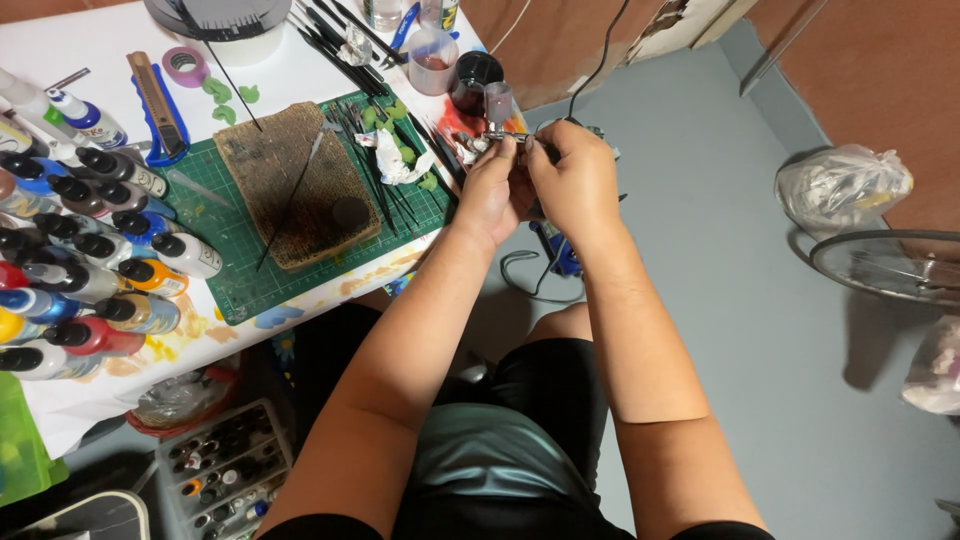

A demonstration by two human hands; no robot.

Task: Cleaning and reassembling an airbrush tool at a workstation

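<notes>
Both of my hands meet just off the table's right edge, around a small metal airbrush (497, 133) with a cup on top. My left hand (492, 190) grips its body from below. My right hand (573, 176) closes on its rear end, from which a dark hose (596, 60) runs up and away. The fingers hide most of the airbrush. A dark jar (472, 79) and a clear plastic cup (433, 60) stand on the table just behind my hands.
A green cutting mat (240, 280) carries a stained brown pad (295, 180), thin brushes and a crumpled tissue (395, 160). Several paint bottles (90, 250) crowd the table's left side. A tray of small bottles (225, 470) sits on the floor, a plastic bag (842, 185) to the right.
</notes>
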